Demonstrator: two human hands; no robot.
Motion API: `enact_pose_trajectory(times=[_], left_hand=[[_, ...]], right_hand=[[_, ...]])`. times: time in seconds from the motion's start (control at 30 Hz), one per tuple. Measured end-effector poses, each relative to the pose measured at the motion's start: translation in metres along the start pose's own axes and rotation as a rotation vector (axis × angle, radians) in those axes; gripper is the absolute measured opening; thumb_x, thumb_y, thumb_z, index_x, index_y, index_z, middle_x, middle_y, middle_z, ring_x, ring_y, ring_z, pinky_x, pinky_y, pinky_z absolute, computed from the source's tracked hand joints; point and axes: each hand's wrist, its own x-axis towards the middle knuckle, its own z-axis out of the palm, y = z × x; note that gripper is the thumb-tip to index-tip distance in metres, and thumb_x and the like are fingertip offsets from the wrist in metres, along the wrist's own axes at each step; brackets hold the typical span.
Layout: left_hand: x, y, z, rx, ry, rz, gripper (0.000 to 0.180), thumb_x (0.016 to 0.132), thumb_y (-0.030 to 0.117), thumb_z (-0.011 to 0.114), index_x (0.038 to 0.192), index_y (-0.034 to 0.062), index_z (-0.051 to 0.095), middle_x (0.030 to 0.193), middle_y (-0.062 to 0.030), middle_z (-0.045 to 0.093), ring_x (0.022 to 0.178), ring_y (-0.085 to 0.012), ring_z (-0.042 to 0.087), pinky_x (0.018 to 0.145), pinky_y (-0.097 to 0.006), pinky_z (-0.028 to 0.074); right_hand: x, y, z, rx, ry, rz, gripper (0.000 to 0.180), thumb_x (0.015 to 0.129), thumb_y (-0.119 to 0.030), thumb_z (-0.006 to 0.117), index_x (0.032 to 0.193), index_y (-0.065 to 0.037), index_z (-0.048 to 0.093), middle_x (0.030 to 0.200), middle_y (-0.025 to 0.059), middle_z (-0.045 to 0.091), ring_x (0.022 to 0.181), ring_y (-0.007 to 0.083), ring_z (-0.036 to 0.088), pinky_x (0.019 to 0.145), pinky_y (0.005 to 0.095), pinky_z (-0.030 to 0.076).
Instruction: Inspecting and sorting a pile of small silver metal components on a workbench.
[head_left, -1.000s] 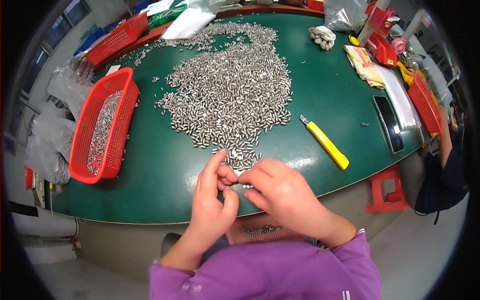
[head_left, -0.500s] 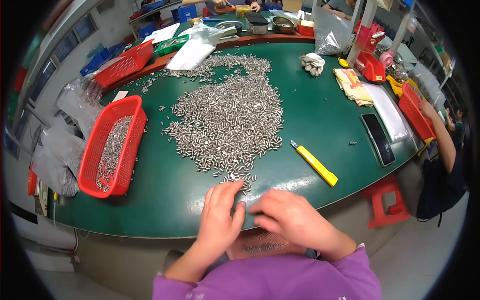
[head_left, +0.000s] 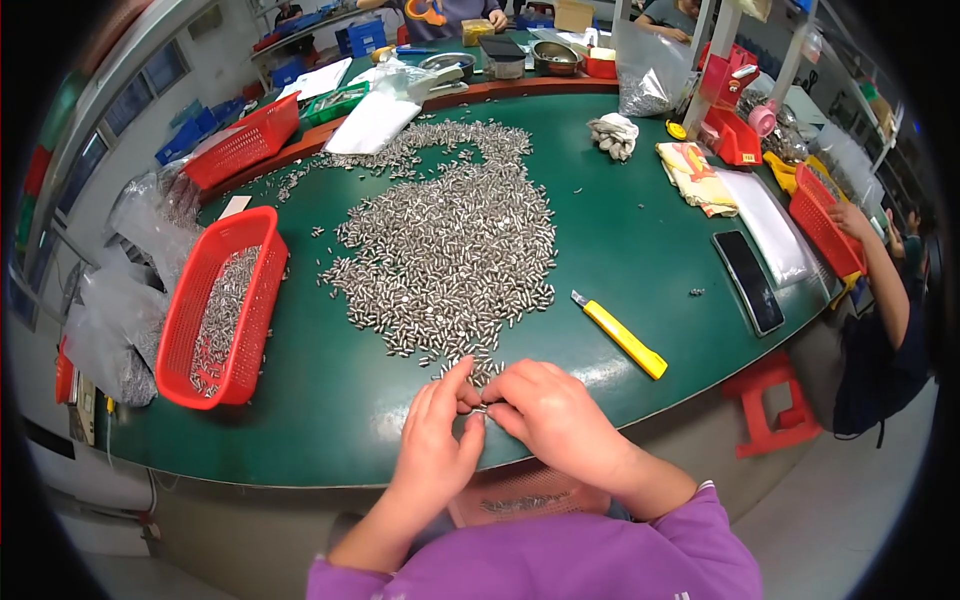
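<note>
A broad heap of small silver cylindrical metal pieces (head_left: 455, 250) covers the middle of the green table. At its near tip, my two hands meet just above the table's front edge. My left hand (head_left: 435, 435) has its fingers reaching forward, thumb apart from them, beside a few loose pieces. My right hand (head_left: 555, 410) is bent in a pinch, and a small metal piece (head_left: 481, 408) shows at its fingertips, between the two hands. Below the edge, a pink basket (head_left: 560, 500) with some metal pieces in it sits in front of my body.
A red basket (head_left: 268, 290) partly filled with metal pieces stands at left, near clear plastic bags (head_left: 120, 310). To the right lie a yellow utility knife (head_left: 625, 340), blade exposed, and a phone (head_left: 748, 282). Farther back is a white glove (head_left: 614, 136). A co-worker's arm (head_left: 885, 270) reaches a red basket (head_left: 825, 215).
My right hand has moved left and forward to meet my left hand at the heap's near tip. A metal piece now shows between them. The view has shifted slightly.
</note>
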Motion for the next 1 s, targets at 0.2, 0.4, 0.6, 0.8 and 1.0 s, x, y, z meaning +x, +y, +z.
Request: enact_pose_trajectory(times=[0.2, 0.4, 0.6, 0.8, 1.0], left_hand=[[0.0062, -0.0021, -0.0007, 0.011, 0.035, 0.045, 0.071, 0.082, -0.007, 0.064, 0.149, 0.0019, 0.045, 0.105, -0.0094, 0.066, 0.094, -0.02, 0.061, 0.085, -0.033, 0.051], [0.0039, -0.0017, -0.0019, -0.026, -0.013, 0.003, 0.07, 0.081, -0.007, 0.065, 0.148, 0.0009, 0.046, 0.104, -0.0119, 0.064, 0.096, -0.0278, 0.062, 0.088, -0.04, 0.052], [0.0027, -0.0001, -0.0033, -0.028, -0.024, 0.003, 0.07, 0.08, -0.007, 0.065, 0.148, 0.0023, 0.047, 0.102, -0.0107, 0.065, 0.095, -0.0275, 0.062, 0.087, -0.04, 0.052], [0.0028, 0.001, -0.003, -0.02, -0.005, -0.005, 0.067, 0.082, -0.009, 0.062, 0.146, 0.0028, 0.049, 0.1, -0.0102, 0.065, 0.094, -0.027, 0.061, 0.086, -0.04, 0.052], [0.003, -0.0008, -0.0001, 0.01, 0.031, 0.009, 0.066, 0.083, -0.011, 0.061, 0.146, 0.0014, 0.049, 0.099, -0.0101, 0.065, 0.094, -0.0271, 0.062, 0.086, -0.04, 0.051]], right_hand=[[0.0031, 0.0015, -0.0096, 0.023, 0.004, 0.036, 0.022, 0.083, -0.003, 0.071, 0.104, -0.002, 0.065, 0.097, 0.0158, 0.064, 0.095, 0.0384, 0.063, 0.082, 0.0472, 0.051], [0.0031, 0.002, -0.0091, 0.036, -0.041, 0.052, 0.02, 0.083, -0.002, 0.07, 0.102, -0.002, 0.065, 0.097, 0.0153, 0.063, 0.093, 0.0381, 0.062, 0.082, 0.0472, 0.051], [0.0028, 0.0005, -0.0069, 0.027, -0.025, 0.01, 0.017, 0.083, -0.001, 0.069, 0.1, -0.002, 0.065, 0.095, 0.0146, 0.062, 0.091, 0.0375, 0.062, 0.081, 0.0474, 0.051], [0.0048, -0.0004, -0.006, -0.005, 0.005, -0.011, 0.016, 0.083, 0.001, 0.067, 0.099, -0.002, 0.065, 0.093, 0.0142, 0.061, 0.09, 0.0372, 0.061, 0.079, 0.0466, 0.051], [0.0085, 0.0005, -0.0052, -0.011, 0.0, -0.033, 0.016, 0.083, 0.002, 0.066, 0.098, -0.003, 0.065, 0.091, 0.014, 0.06, 0.088, 0.0368, 0.06, 0.077, 0.0464, 0.051]])
